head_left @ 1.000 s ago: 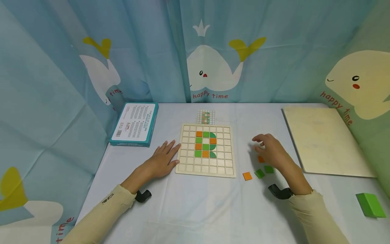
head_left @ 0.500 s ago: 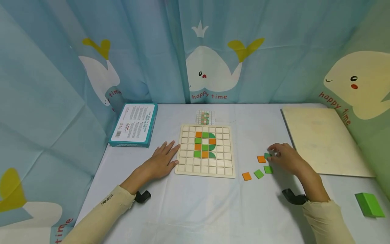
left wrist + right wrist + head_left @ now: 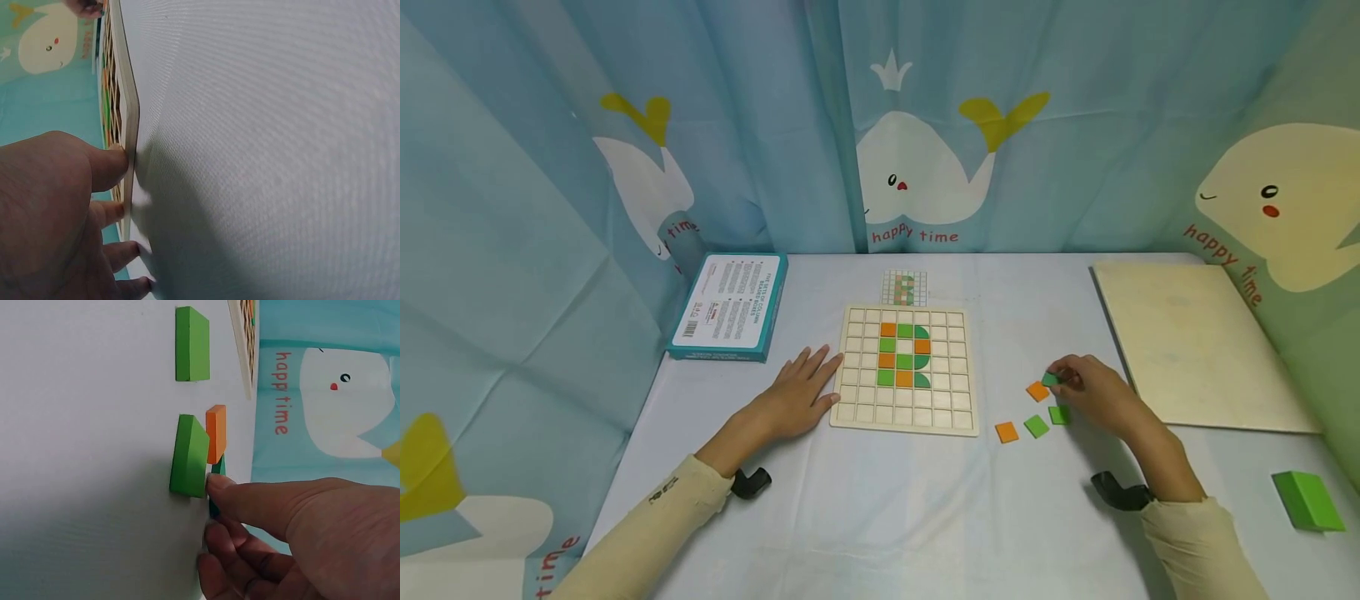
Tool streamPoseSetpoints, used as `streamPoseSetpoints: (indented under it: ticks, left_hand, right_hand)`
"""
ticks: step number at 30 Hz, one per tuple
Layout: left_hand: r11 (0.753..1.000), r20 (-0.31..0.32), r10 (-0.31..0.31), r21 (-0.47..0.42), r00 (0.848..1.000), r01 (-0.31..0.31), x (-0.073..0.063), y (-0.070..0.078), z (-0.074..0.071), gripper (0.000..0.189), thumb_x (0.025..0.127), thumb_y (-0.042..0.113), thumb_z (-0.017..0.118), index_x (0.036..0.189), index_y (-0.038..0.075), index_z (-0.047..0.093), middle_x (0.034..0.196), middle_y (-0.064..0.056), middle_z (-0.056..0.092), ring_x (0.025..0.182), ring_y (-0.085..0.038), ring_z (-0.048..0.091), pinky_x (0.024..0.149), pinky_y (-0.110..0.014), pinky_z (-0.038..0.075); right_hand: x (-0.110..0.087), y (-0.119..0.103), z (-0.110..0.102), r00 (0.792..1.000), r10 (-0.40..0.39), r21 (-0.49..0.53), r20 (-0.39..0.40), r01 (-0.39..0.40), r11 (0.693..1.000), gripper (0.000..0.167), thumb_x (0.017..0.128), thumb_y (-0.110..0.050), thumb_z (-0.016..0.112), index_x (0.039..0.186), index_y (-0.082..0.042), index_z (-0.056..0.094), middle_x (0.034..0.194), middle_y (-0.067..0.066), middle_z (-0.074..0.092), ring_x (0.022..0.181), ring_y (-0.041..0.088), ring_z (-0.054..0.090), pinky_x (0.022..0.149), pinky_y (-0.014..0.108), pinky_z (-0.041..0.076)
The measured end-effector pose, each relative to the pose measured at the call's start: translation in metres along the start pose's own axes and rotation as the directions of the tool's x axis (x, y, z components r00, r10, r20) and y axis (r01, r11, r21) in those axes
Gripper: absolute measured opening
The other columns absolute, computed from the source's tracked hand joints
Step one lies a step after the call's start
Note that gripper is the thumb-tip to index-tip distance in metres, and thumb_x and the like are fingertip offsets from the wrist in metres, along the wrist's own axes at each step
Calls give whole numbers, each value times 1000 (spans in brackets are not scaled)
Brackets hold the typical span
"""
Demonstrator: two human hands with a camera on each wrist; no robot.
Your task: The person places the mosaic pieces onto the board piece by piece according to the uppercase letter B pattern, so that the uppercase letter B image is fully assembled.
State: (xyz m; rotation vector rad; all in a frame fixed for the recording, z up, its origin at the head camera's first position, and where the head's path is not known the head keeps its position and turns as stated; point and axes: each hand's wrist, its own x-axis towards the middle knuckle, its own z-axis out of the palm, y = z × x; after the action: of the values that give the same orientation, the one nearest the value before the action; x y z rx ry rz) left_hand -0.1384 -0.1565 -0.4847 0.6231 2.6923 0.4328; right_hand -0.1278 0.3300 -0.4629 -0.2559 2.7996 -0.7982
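My left hand (image 3: pixel 797 400) lies with its fingers spread at the left edge of the wooden grid board (image 3: pixel 850 412). In the left wrist view the thumb (image 3: pixel 109 167) touches the board's rim (image 3: pixel 131 112). Orange, light green and dark green pieces on the board form a letter R. My right hand (image 3: pixel 1097 396) pinches a dark green tile (image 3: pixel 1049 379) between thumb and fingers, partly covering it. Close by lie an orange tile (image 3: pixel 1037 391) and a light green tile (image 3: pixel 1059 415). Another light green tile (image 3: pixel 1036 426) and another orange tile (image 3: pixel 1006 432) lie nearer the board.
A small pattern card (image 3: pixel 905 287) sits behind the board. At the back left lies a teal box (image 3: pixel 730 304). A large pale wooden panel (image 3: pixel 1202 346) occupies the right side, with a green block (image 3: pixel 1307 500) in front of it. Curtains (image 3: pixel 820 125) hang around the table.
My right hand moved right and down to the dark green tile, then pinched it and shifted slightly left. The nearby orange tile turned a little. The left hand stayed at the board.
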Motion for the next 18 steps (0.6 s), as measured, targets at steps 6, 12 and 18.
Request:
streamPoseSetpoints:
  ticks: [6,12,18]
  left_hand:
    - [1000,5,-1,2,1000,1,-1,1,-1,69,112,42,47,171,17,19,178,-13,10,163,-42,3,129,-63,12]
    - [1000,2,4,1,1000,-4,-1,1,-1,69,112,42,46,171,17,19,178,-13,10,163,-43,3,129,-64,12]
    - [1000,12,0,4,1000,0,0,0,-1,69,113,43,45,171,18,17,178,-12,9,164,-42,3,129,-63,11]
  right_hand:
    - [0,-4,5,999,-50,19,-6,50,999,31,100,-4,69,130,4,63,111,21,65,101,33,61,84,48,53]
    - [4,-9,7,996,-84,13,-1,84,996,28,100,-2,69,127,2,65,106,17,65,96,29,58,81,42,51]
    - [3,-14,12,997,-68,-6,-27,68,998,27,101,-4,68,125,4,63,106,21,59,92,28,57,74,37,50]
